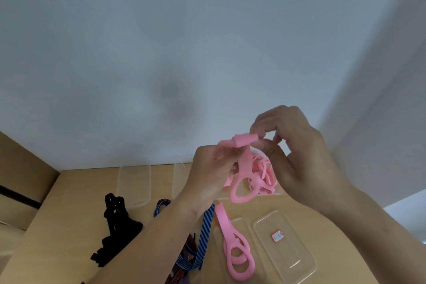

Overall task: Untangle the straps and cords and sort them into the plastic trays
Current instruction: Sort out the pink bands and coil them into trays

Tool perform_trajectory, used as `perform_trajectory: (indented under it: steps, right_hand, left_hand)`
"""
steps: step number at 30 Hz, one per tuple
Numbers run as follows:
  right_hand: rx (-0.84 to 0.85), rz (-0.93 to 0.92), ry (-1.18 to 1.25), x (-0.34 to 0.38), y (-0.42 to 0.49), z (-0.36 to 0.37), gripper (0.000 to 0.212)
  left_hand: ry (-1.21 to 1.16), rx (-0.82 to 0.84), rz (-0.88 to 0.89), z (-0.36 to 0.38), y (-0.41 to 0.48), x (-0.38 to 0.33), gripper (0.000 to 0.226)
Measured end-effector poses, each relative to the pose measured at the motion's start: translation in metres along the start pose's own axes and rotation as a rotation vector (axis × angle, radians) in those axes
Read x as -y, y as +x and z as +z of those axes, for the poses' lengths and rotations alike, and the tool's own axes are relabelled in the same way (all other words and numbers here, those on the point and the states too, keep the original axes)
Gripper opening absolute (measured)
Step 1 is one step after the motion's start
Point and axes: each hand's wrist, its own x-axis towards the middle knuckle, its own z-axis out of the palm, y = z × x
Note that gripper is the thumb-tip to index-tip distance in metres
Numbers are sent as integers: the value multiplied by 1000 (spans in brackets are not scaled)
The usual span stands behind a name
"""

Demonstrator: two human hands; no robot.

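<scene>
Aloft, left hand [213,169] and right hand [295,145] both pinch a seemingly knotted pink strap [244,168]

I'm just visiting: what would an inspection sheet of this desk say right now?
surface: light wooden tabletop.
job's things: pink silicone loop strap held up; second pink strap lying flat; pile of pink straps behind; black strap tangle; blue striped elastic band; empty clear plastic tray.
clutter: clear plastic lid with red-edged label.
hands: left hand grips the held strap's middle; right hand pinches its folded top.
cables: nothing seen.
surroundings: plain pale wall; brown panel at left.
</scene>
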Motion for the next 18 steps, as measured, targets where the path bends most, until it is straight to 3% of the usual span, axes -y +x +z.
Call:
perform_trajectory:
  steps: [5,8,15,18]
  right_hand:
    - [-11,-143,-141,-5,-19,8,17]
    - [6,-176,-215,-8,-28,7,11]
    - [62,-185,-281,-17,-40,9,17]
    - [67,-176,-284,-19,-42,11,19]
  left_hand:
    - [-78,59,-70,-1,3,-4,27]
    - [-181,107,-87,-7,6,-12,33]
    - [-360,271,-153,-17,3,-28,24]
    - [-390,286,-168,-19,4,-28,47]
